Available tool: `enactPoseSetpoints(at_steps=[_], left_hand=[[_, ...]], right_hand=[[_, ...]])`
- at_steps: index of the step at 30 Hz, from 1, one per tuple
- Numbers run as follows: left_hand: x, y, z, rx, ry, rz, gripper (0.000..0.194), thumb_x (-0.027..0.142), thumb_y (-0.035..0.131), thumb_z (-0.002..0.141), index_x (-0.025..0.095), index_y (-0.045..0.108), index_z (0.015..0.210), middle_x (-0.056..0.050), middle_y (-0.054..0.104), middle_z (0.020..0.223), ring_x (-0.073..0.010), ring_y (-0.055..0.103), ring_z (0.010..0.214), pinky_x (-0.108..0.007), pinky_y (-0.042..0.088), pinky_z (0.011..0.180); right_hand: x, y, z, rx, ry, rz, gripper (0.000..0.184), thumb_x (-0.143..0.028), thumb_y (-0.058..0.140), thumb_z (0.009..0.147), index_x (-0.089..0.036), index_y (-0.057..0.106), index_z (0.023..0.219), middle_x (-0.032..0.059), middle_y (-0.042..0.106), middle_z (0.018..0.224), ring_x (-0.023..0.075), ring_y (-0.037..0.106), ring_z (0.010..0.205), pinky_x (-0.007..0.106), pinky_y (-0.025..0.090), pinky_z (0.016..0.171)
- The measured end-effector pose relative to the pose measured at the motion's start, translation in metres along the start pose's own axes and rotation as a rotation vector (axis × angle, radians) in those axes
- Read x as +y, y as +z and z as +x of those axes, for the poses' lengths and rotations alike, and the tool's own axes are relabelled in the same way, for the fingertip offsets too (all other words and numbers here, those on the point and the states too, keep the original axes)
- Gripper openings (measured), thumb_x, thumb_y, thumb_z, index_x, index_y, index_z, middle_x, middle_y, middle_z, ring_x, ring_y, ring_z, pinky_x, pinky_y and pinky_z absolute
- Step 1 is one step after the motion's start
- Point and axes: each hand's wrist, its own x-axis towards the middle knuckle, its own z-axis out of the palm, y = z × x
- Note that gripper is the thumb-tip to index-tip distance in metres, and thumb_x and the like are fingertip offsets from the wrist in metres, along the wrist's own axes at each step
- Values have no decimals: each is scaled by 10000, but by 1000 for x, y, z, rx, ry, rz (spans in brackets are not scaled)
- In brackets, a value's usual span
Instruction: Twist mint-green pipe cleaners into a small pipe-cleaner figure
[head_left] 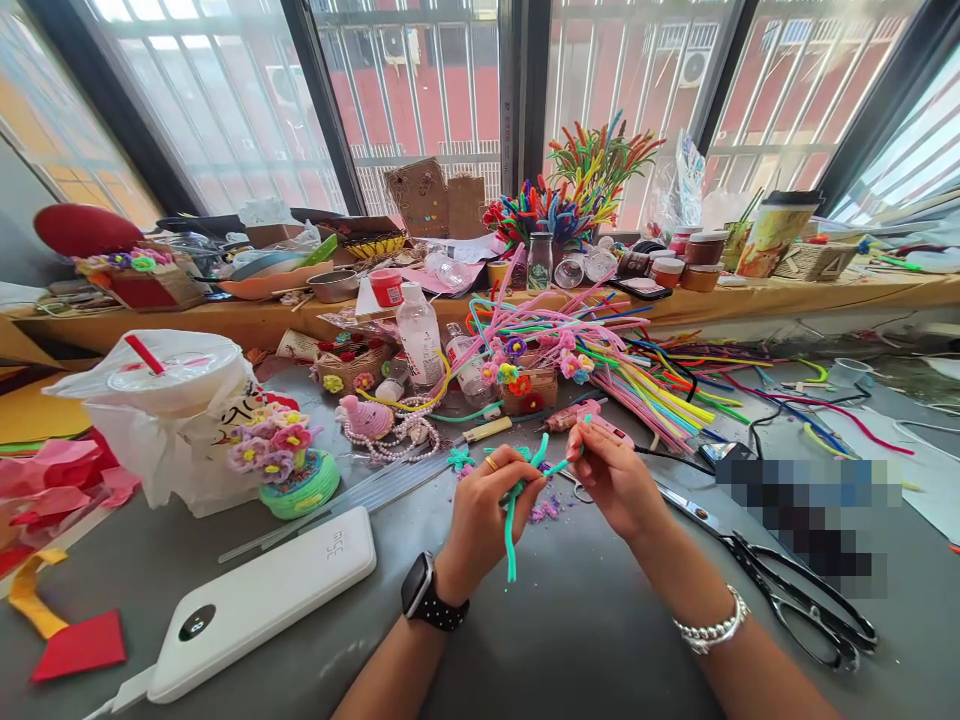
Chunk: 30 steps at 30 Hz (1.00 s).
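Note:
My left hand (491, 510), with a ring and a watch, is closed on a turquoise pipe cleaner (511, 545). One end hangs below the fingers and other ends stick out above and to the right. My right hand (611, 475) pinches the stretch that runs between the hands, to the right of the left hand. Just behind the left hand lies a small turquoise pipe-cleaner piece (460, 459). Purple fuzzy scraps (546, 510) are scattered on the table beneath the hands. A pink glue gun (581, 415) rests beyond the right hand.
Large black-handled scissors (795, 590) lie right of my right arm. A white power bank (262, 605) is at the left, near a pipe-cleaner flower pot (300, 485) and a bagged drink cup (172, 400). Long coloured pipe cleaners (645, 390) spread behind, below a cluttered ledge (420, 318).

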Motion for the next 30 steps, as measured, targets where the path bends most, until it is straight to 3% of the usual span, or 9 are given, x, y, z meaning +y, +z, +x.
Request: enactPoseSetpoints(at_steps=[5, 10, 14, 16, 23, 26, 30], left_hand=[[2, -1, 4, -62, -87, -101, 152, 228, 520, 784, 147, 614, 696, -25, 531, 669, -121, 508, 636, -230, 415, 613], [2, -1, 5, -184, -191, -254, 203, 265, 533, 774, 148, 586, 616, -4, 520, 635, -108, 500, 608, -217, 399, 597], [1, -2, 5, -104, -360, -372, 218, 314, 508, 784, 159, 561, 640, 13, 516, 610, -107, 498, 592, -220, 389, 589], [0, -3, 6, -63, -411, -419, 218, 332, 503, 784, 161, 551, 657, 20, 509, 603, -100, 485, 567, -217, 378, 569], [2, -2, 7, -108, -427, -480, 214, 331, 517, 774, 155, 558, 659, 22, 496, 614, -98, 466, 584, -216, 358, 576], [3, -1, 6, -156, -477, -594, 183, 329, 533, 764, 157, 579, 807, 33, 483, 590, -96, 448, 565, -218, 345, 563], [3, -3, 6, -190, -541, -841, 297, 303, 489, 803, 157, 522, 1059, 15, 506, 663, -101, 468, 645, -224, 356, 639]], right_hand=[[-5, 2, -1, 62, -10, 80, 210, -340, 715, 581, -154, 620, 605, -25, 570, 545, 37, 446, 450, 157, 355, 424], [-3, 3, -2, 74, -60, 79, 170, -325, 692, 621, -163, 643, 638, -24, 585, 570, 39, 465, 466, 153, 380, 431], [-2, 3, -2, 139, -118, 7, 247, -285, 691, 632, -219, 636, 864, -12, 623, 833, 78, 565, 663, 180, 465, 568], [-1, 4, -2, 169, -141, -55, 293, -271, 703, 619, -230, 614, 896, -18, 604, 864, 93, 574, 713, 191, 474, 590], [8, 9, -8, -90, -112, -387, 166, -313, 656, 671, -156, 636, 721, -23, 539, 579, 68, 430, 474, 189, 344, 411], [6, 9, -8, -52, -152, -398, 170, -325, 658, 667, -161, 613, 664, -33, 510, 538, 72, 420, 471, 201, 329, 423], [-8, 3, -8, 62, -193, -392, 188, -376, 606, 709, -188, 607, 700, -33, 504, 546, 83, 426, 478, 210, 318, 434]])
